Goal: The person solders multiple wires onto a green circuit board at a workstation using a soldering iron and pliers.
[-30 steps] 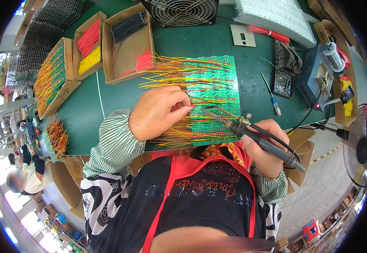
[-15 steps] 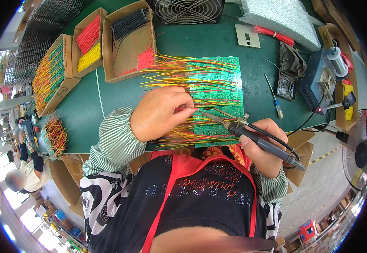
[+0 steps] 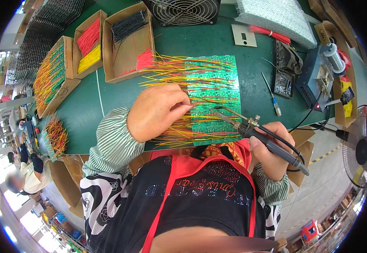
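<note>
A green circuit board panel lies on the bench in front of me, with red and yellow wires fanning out to its left. At the panel's left edge my left hand pinches a thin red wire between thumb and forefinger. My right hand is wrapped round the dark handle of a soldering iron. A thin curved metal tube runs beside the iron's tip. That tip points left over the panel, a short way right of my left fingertips. Whether it touches the board I cannot tell.
Cardboard trays of red, yellow and black wires stand at the back left, beside a box of wired boards. A fan is behind the panel. Right of it lie a screwdriver and the blue soldering station. Another person is far left.
My right hand has drawn the soldering iron a little right and down, so its tip is farther from my left fingers. My left hand has shifted slightly left, still pinching.
</note>
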Demonstrator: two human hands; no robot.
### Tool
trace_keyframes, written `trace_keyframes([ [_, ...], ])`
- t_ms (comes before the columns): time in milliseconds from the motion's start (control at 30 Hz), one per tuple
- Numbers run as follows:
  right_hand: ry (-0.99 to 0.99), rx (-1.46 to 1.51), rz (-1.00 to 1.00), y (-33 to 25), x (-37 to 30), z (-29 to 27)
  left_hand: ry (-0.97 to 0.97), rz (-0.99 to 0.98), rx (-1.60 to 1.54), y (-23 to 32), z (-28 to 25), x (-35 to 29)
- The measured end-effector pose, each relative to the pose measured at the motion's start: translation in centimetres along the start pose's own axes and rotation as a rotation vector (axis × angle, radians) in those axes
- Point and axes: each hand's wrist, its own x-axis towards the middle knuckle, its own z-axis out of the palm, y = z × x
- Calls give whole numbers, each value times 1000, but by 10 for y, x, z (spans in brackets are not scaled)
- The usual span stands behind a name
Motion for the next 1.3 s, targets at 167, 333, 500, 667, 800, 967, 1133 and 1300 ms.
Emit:
trace_keyframes([
  [167,28,98,61,2,-2,-1,133,126,108,16,-1,6],
  [333,36,110,78,5,0,0,34,126,122,16,12,13],
  [500,22,108,96,6,2,1,-2,128,138,14,14,16],
  [667,3,81,97,6,4,1,-31,149,157,14,12,19],
  [800,24,73,69,9,2,-1,-66,149,156,14,11,22],
  [967,55,93,74,5,1,-5,-74,144,184,16,10,22],
  [1133,65,98,115,6,-2,-9,-55,160,227,20,7,21],
  [1300,75,65,113,9,-6,-14,88,142,206,25,-10,17],
])
